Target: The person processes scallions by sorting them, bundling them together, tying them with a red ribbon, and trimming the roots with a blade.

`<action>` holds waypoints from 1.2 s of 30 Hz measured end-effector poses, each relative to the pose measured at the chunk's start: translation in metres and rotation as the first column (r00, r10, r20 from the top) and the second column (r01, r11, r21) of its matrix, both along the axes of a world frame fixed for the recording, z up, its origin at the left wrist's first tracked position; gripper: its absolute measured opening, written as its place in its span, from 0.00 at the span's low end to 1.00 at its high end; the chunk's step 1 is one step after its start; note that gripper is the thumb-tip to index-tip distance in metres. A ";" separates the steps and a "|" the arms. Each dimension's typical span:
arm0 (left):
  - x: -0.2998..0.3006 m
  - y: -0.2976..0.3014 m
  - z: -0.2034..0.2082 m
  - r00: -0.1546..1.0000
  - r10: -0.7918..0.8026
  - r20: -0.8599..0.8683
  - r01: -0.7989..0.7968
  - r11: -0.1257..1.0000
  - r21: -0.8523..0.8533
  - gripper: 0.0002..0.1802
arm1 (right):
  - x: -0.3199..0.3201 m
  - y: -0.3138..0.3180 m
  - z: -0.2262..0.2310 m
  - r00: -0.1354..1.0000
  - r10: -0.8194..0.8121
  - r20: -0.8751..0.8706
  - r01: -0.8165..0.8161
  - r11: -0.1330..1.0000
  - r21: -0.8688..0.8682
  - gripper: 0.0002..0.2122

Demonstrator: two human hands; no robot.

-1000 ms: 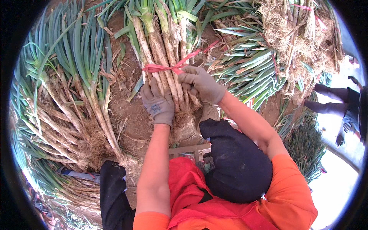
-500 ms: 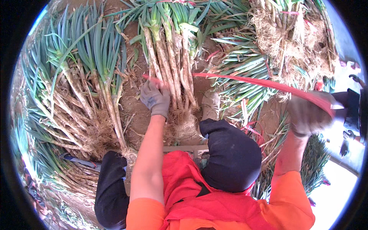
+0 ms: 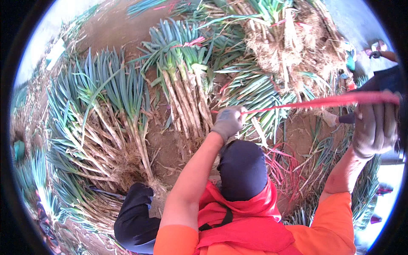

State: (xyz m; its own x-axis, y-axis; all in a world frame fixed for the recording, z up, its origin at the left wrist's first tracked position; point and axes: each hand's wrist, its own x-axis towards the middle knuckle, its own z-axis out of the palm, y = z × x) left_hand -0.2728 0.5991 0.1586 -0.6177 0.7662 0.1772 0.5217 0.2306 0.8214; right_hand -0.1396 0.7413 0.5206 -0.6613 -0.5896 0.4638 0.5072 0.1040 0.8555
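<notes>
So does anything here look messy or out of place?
Nothing stands out. The left hand presses the bundle of long green onions while the right hand pulls the red tie strip taut.

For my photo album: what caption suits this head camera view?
Gloved left hand pins a bundle of green onions while the right hand pulls a red tie string taut.

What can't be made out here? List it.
- Head view: where the red tie goes around the leek bunch, hidden behind the left hand.
- The right hand: its grip is blurred, at the dark rim.
- The person at upper right: too small, cut by the rim.
</notes>
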 end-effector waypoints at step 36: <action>-0.062 -0.102 -0.076 0.816 0.551 -0.175 -0.567 0.703 -0.429 0.29 | 0.198 0.133 -0.319 0.687 0.053 0.724 0.668 -0.437 -0.602 0.09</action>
